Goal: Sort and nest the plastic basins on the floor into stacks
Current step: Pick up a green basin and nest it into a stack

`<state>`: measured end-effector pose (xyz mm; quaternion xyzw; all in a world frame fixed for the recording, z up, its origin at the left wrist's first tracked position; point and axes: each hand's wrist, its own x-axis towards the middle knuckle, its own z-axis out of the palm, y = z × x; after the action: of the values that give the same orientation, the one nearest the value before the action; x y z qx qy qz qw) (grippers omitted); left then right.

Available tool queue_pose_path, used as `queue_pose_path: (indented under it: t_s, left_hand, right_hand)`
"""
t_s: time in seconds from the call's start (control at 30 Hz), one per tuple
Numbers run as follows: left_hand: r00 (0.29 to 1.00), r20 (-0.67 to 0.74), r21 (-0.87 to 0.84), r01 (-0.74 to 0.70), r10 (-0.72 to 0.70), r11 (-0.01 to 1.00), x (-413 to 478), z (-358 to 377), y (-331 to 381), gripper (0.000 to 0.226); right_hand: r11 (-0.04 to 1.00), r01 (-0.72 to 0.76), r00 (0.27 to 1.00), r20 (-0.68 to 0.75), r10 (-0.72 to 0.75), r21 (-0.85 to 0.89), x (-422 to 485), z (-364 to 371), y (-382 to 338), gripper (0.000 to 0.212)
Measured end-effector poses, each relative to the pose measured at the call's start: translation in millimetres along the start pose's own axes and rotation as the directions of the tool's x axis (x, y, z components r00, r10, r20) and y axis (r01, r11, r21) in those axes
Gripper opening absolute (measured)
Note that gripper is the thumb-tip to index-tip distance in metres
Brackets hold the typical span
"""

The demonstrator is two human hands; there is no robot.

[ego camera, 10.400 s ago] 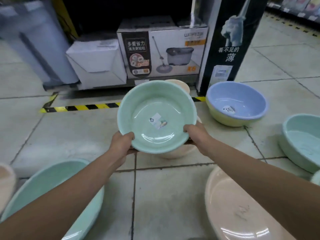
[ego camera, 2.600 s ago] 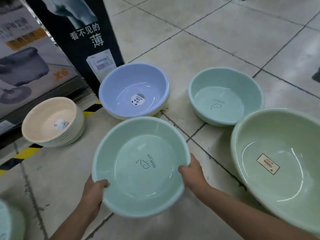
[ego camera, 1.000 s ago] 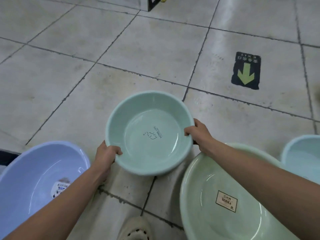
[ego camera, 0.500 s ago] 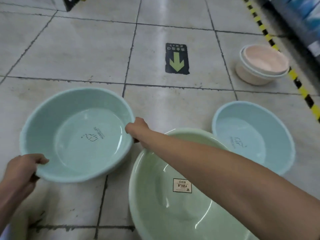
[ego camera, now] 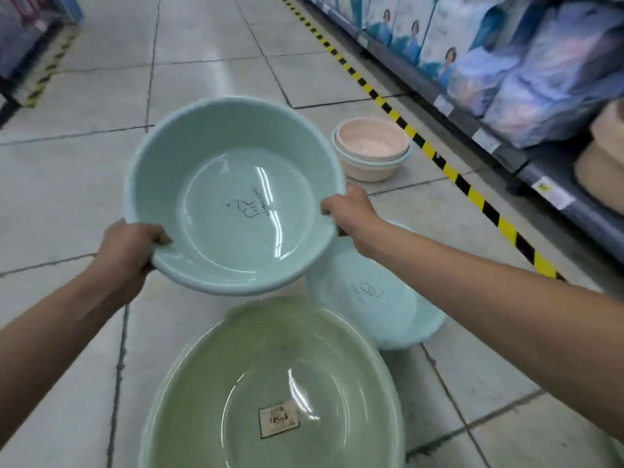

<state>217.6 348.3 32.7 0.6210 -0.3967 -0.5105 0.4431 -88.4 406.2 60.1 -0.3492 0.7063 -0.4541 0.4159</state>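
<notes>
From the head camera, the person holds a pale teal basin (ego camera: 233,194) up off the tiled floor (ego camera: 67,184), tipped a little toward them so its printed bottom shows. The left hand (ego camera: 128,248) is closed around the near-left rim, thumb inside; the right hand (ego camera: 347,211) is closed on the right rim. Just below and to the right sits a matching teal basin (ego camera: 381,298) with the same small print, resting on the floor and partly hidden by the right forearm. Nearest the person lies a wider green basin (ego camera: 270,383) carrying a label. Further off, near the striped floor tape (ego camera: 449,167) and the shelf of packaged goods (ego camera: 506,62), a pink basin (ego camera: 371,140) is already nested in others.

This looks like the carrying step: a basin in transit to its match. The next move, I judge, calls for swinging it right, levelling it over the matching teal basin, lowering it rim to rim, then letting go.
</notes>
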Motion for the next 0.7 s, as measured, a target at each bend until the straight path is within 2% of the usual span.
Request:
queue_pose_path:
  t_s: [0.1,0.3,0.43,0.57,0.7]
  left_hand:
    - [0.992,0.113,0.070,0.040,-0.047,0.997,-16,87,2,0.031]
    - [0.943,0.295,0.207,0.091,-0.151,0.974,-46,194,-20,0.036]
    - [0.924,0.334,0.277,0.090,-0.184,0.957,-44,227,-44,0.038]
    - [0.935,0.331,0.324,0.015,-0.128,0.946,-28,238,-63,0.021]
    - [0.923,0.369,0.352,-0.034,-0.106,0.935,-16,237,-83,0.034]
  right_hand:
    - [0.998,-0.059,0.987,-0.149,0.058,0.002,5,-75,25,0.016]
    - [0.978,-0.192,0.930,-0.301,0.209,0.084,-16,-166,86,0.027]
    - [0.957,-0.265,0.897,-0.333,0.291,0.122,-24,-185,123,0.028]
    - [0.960,-0.254,0.897,-0.343,0.280,0.119,-25,-188,139,0.035]
    - [0.952,-0.281,0.874,-0.378,0.307,0.124,-31,-182,148,0.036]
